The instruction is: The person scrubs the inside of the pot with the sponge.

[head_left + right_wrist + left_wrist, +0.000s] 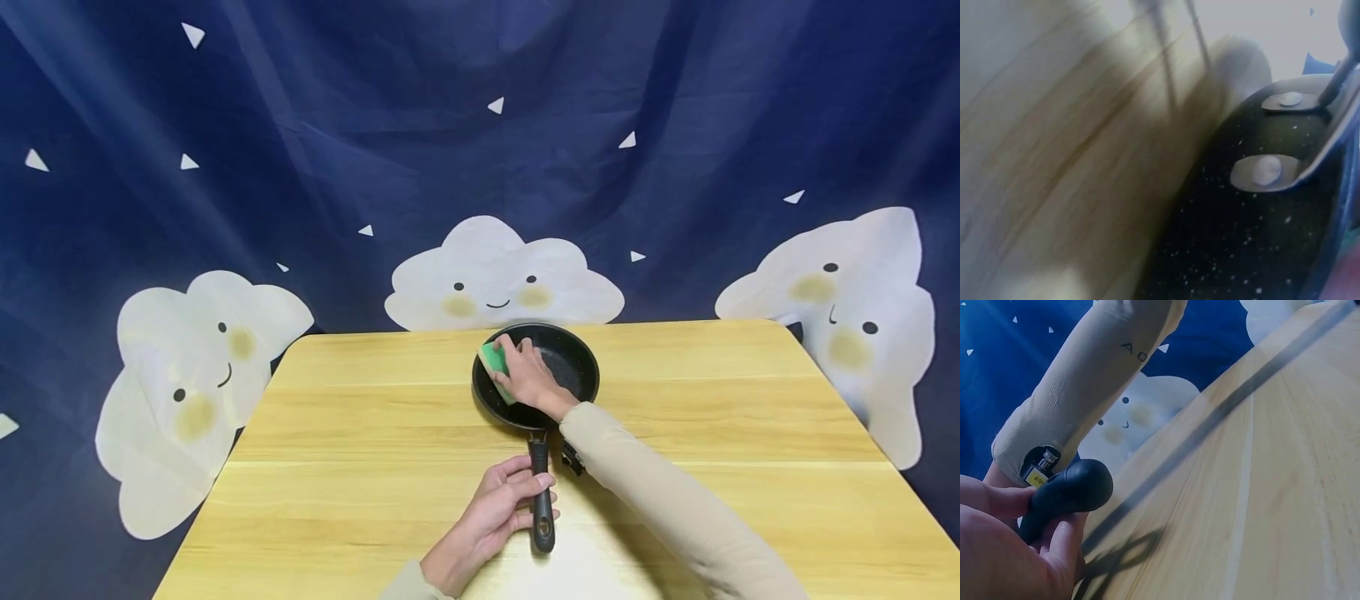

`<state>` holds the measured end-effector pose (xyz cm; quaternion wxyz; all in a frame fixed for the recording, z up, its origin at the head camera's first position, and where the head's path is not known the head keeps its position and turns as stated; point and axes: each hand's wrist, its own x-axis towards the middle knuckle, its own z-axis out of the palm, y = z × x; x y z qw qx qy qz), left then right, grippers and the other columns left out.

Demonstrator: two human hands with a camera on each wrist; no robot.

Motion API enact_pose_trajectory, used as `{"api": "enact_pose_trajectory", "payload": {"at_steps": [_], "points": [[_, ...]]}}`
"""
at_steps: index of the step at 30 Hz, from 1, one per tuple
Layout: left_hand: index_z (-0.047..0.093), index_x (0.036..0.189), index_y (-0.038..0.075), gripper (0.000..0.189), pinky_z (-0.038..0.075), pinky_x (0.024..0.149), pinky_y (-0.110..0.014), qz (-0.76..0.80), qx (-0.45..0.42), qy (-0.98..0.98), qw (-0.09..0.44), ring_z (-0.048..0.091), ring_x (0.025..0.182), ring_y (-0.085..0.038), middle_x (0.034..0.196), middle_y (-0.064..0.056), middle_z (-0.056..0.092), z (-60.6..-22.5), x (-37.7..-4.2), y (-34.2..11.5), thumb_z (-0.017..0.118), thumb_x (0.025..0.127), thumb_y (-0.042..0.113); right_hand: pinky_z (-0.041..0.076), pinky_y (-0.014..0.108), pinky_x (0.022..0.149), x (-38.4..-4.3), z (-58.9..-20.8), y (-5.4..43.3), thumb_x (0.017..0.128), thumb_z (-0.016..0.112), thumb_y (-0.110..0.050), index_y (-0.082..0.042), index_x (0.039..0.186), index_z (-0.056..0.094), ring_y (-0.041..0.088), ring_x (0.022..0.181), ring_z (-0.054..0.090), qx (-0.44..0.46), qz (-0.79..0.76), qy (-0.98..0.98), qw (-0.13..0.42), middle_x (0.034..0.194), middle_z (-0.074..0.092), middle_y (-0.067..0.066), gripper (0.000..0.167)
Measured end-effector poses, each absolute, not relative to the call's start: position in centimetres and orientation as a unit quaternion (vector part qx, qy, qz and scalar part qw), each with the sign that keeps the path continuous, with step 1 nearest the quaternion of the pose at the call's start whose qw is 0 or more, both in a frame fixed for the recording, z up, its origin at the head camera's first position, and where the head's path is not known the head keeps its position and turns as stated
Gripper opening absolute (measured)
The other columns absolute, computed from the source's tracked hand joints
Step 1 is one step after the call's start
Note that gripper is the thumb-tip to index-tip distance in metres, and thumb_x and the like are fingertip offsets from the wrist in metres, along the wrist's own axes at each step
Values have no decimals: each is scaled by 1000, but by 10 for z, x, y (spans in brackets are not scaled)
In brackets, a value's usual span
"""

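Head view: near the centre, the left hand (495,508) holds the pan (573,367) by its handle (543,507), probably stiff and safest to grip; the right hand (530,375) grips the sponge (492,359), probably soft. Left wrist view: handle, lower left. Right wrist view: pan, lower right.

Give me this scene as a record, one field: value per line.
frying pan: black, speckled, handle toward the person
left hand: grips the handle
right hand: holds the sponge at the frying pan's left side, head view
sponge colour: green, pale yellow
table: light wood
backdrop: dark blue, white smiling clouds
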<state>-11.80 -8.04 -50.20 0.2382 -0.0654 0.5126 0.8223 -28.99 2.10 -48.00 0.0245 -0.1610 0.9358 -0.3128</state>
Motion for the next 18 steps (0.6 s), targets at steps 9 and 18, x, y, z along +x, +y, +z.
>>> {"api": "enact_pose_trajectory", "payload": {"at_steps": [9, 18], "points": [[52, 134, -7, 44, 62, 82, -51, 825, -72, 510, 233, 66, 84, -20, 101, -11, 68, -503, -117, -79, 69, 94, 2, 50, 42, 71, -291, -485, 24, 99, 70, -21, -18, 138, 48, 34, 96, 46, -176, -269, 947, -24, 115, 46, 19, 45], [52, 135, -9, 45, 61, 84, -52, 824, -71, 513, 228, 65, 85, -20, 100, -10, 68, -502, -116, -79, 69, 94, 1, 50, 45, 67, -295, -489, 30, 98, 71, -19, -18, 136, 52, 36, 95, 46, -189, -205, 958, -71, 116, 47, 22, 42]]}}
